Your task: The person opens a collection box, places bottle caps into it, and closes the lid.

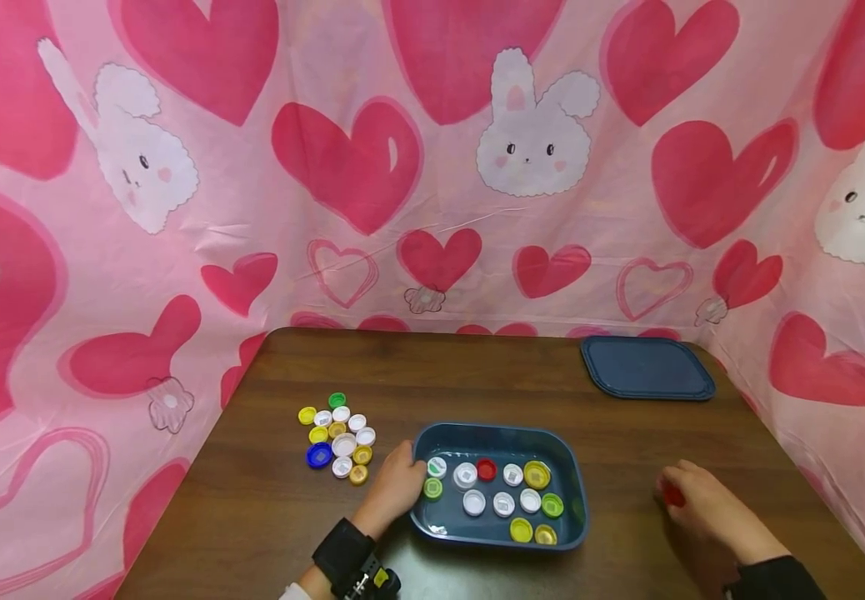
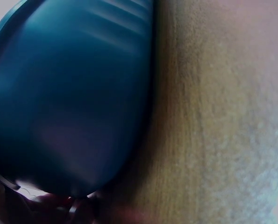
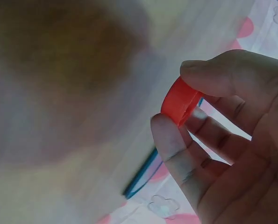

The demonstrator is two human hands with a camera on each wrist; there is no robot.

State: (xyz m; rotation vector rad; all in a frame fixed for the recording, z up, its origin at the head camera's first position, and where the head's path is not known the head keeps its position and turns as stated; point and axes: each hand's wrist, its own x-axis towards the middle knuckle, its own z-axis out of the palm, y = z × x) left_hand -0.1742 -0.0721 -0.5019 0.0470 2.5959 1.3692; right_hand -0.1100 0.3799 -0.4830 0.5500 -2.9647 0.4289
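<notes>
A dark blue rectangular tray (image 1: 470, 533) stands near the front of the table, with several white, yellow, green and red bottle caps lying in it. My left hand (image 1: 397, 483) grips the tray's left rim; in the left wrist view the tray's outer wall (image 2: 73, 93) fills the left side and the fingers are mostly hidden below it. To the right of the tray, my right hand (image 1: 706, 504) pinches a red bottle cap (image 3: 180, 101) between thumb and fingertips, just above the wooden table. In the head view that cap is partly covered by the fingers.
Left of the tray lies a loose cluster of bottle caps (image 1: 343, 445), white, yellow, gold, green and blue. A flat dark blue lid (image 1: 648, 367) rests at the table's back right corner. Pink heart-patterned cloth (image 1: 440, 192) hangs behind the table (image 1: 462, 375) and along its sides.
</notes>
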